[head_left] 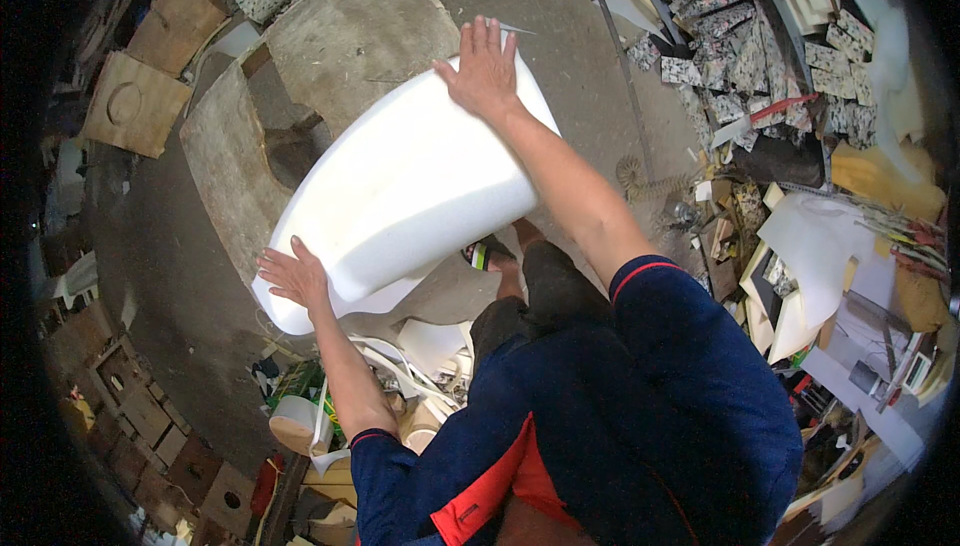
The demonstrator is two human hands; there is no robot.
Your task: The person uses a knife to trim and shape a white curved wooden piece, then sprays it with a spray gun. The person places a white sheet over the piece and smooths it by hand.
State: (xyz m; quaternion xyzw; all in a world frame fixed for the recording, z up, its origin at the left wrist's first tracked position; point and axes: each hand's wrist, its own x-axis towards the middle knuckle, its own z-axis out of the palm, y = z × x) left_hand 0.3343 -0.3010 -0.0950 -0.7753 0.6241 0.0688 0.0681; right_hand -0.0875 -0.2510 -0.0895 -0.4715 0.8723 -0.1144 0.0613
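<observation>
A large white curved piece, smooth like foam (410, 166), lies in front of me, slanting from lower left to upper right. My left hand (296, 274) rests on its lower left end, fingers spread. At the far right end, my right hand (484, 71) lies on the top with the fingers stretched out and the thumb apart. Both palms touch the piece from above, and neither hand grips around it. Beneath the piece shows a worn board (365, 26) with a cut-out in it. What supports the board is hidden.
Stacked speckled foam strips (715, 46) fill the upper right. Wooden boards, one with a round mark (130, 104), lean at the upper left. White scraps (435, 346) gather near my legs. Cluttered offcuts and sheets (815, 246) stand to my right. More wooden pieces (135, 406) lie lower left.
</observation>
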